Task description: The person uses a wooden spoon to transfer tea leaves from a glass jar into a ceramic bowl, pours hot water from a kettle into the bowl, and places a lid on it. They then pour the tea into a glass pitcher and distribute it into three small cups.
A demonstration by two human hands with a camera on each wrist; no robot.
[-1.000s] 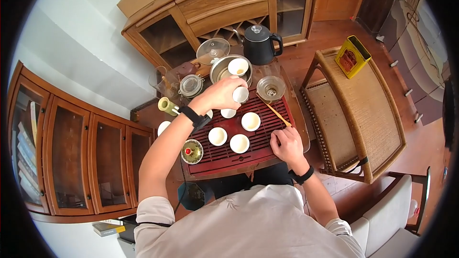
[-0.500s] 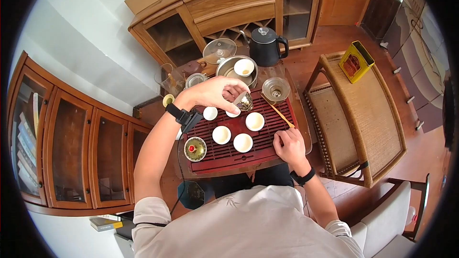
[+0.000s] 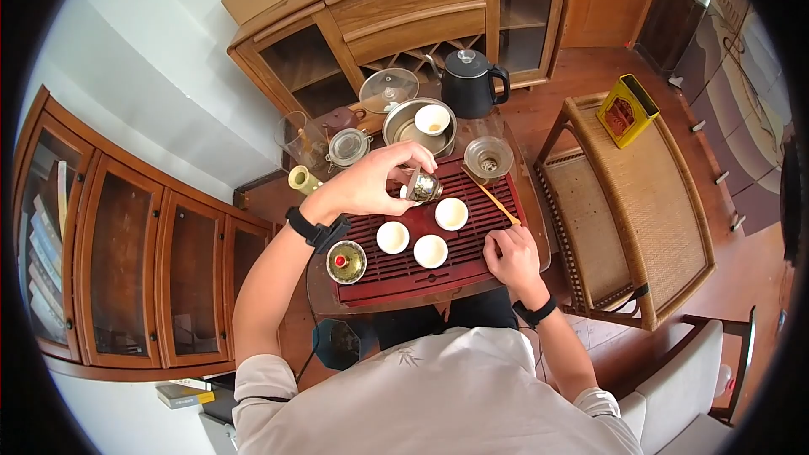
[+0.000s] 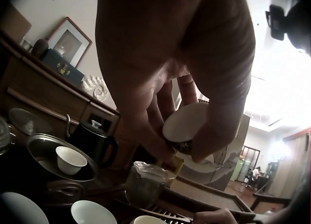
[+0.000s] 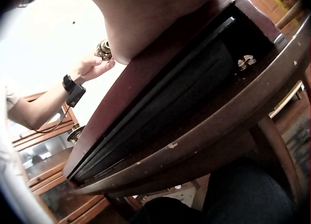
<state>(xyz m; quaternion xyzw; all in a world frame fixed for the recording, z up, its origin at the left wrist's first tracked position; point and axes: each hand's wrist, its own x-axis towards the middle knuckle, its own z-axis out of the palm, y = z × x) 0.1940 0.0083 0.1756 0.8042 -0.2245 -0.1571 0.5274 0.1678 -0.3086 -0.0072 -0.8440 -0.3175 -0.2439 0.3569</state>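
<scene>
My left hand [image 3: 375, 179] holds a small teacup [image 3: 425, 187] by its sides, thumb against fingers, above the far part of the red slatted tea tray [image 3: 379, 287]. Dark and patterned outside, the teacup shows a white inside in the left wrist view and is tipped over sideways. Below and nearer the body stand white cups [image 3: 393, 238] on the tray. My right hand [image 3: 511, 258] rests at the tray's right edge, fingers loosely bent, nothing held. Just beyond its knuckles lies a slim wooden tea scoop [image 3: 493, 198].
A lidded bowl with a red knob [image 3: 345, 262] occupies the tray's near left corner. Behind the tray stand a steel basin [image 3: 396, 139] with a white bowl inside, a glass pitcher [image 3: 489, 156], a glass jar [image 3: 349, 148] and a black kettle [image 3: 472, 88]. A rattan cart [image 3: 649, 202] is at right.
The teacup has turned in my left hand: first its white round opening showed in the head view, now its patterned side does. My right hand stays at the tray's edge.
</scene>
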